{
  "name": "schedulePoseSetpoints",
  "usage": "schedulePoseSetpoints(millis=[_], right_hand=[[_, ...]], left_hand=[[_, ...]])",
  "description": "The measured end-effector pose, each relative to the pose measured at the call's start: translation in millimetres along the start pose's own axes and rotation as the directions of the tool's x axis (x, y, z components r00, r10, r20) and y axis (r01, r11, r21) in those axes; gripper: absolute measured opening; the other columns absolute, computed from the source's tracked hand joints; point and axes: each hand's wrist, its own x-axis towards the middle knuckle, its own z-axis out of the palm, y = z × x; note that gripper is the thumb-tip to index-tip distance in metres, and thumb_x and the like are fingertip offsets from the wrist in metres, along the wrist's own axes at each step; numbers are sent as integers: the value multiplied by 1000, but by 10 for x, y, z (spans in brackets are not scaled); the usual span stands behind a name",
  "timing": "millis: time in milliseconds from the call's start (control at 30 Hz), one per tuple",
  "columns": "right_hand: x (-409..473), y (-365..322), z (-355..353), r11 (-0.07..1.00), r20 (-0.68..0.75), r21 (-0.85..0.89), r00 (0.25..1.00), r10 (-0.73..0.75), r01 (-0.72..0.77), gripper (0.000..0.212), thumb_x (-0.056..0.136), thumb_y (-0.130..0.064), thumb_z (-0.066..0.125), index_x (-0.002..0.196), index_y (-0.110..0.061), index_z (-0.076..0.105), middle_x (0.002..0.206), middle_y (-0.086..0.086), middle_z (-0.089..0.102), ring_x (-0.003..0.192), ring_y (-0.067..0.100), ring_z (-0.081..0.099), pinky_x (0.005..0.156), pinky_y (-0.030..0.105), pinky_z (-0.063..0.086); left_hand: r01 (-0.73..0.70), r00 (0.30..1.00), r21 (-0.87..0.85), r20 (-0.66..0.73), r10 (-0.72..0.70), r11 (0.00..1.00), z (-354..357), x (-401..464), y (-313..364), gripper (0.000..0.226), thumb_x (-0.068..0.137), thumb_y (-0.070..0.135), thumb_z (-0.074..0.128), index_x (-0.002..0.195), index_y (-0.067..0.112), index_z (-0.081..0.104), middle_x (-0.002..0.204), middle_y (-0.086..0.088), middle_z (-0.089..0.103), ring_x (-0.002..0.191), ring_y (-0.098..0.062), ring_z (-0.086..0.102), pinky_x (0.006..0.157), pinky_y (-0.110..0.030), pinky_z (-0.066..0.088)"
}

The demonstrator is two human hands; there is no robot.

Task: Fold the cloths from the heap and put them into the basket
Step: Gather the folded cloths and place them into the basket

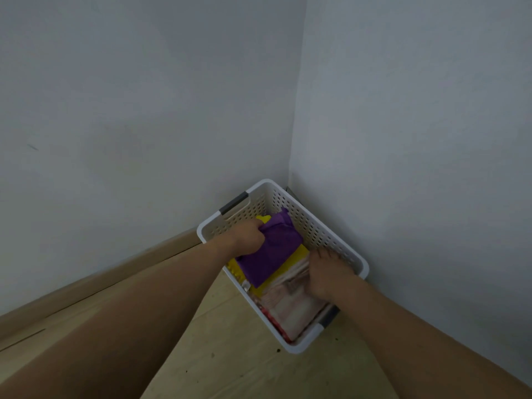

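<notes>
One white perforated plastic basket (331,237) stands on the wooden floor (236,355) in the wall corner. Inside it, the left hand (249,236) grips one folded purple cloth (270,254) atop one yellow cloth (299,256). The right hand (328,273) presses flat-fingered on a pale pink-patterned folded cloth (290,306).

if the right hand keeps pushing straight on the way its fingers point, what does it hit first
Probably the basket's perforated far wall. The right hand rests on the pale folded cloths, fingers aimed at that wall, with nothing visible between. Depth is hard to judge from this view.
</notes>
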Motion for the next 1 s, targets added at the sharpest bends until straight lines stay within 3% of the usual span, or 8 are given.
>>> schedulePoseSetpoints(millis=[67, 200, 333, 600, 1000], right_hand=[[2, 45, -6, 999, 29, 44, 999, 19, -20, 74, 88, -33, 53, 148, -7, 18, 149, 14, 28, 137, 31, 31, 112, 42, 31], [-6, 70, -31, 999, 30, 39, 1000, 0, -1, 73, 88, -33, 54, 147, -10, 20, 149, 13, 29, 136, 31, 33, 111, 41, 32], [-8, 79, -40, 1000, 28, 9, 1000, -10, 9, 67, 89, -32, 53, 146, -10, 25, 147, 14, 33, 134, 31, 36, 110, 41, 32], [41, 62, -55, 1000, 56, -14, 998, -25, 26, 65, 89, -30, 53, 144, -11, 26, 147, 14, 33, 133, 32, 36, 109, 45, 33], [122, 4, -32, 1000, 53, 10, 998, -27, 27, 61, 92, -27, 46, 146, -11, 23, 148, 15, 30, 134, 33, 33, 110, 45, 31]], left_hand=[[15, 998, 18, 56, -16, 1000, 56, 16, -10, 31, 92, 13, 43, 119, 14, 58, 123, -10, 59, 107, -28, 56, 88, -37, 49], [34, 993, 1, 116, -33, 999, 179, 53, 15, 36, 94, 9, 41, 125, 12, 57, 127, -10, 57, 111, -27, 55, 82, -31, 45], [69, 990, -35, 130, -64, 997, 285, 114, 5, 35, 90, 9, 42, 121, 13, 59, 125, -11, 59, 108, -29, 57, 91, -41, 51], [33, 992, 88, 118, -44, 996, 473, 190, -90, 31, 92, 13, 41, 119, 10, 56, 125, -13, 58, 110, -28, 54, 87, -34, 45], [-10, 995, 285, 97, -19, 958, 418, 280, -86, 32, 92, 24, 46, 119, 9, 54, 124, -13, 56, 109, -27, 54, 87, -34, 45]])
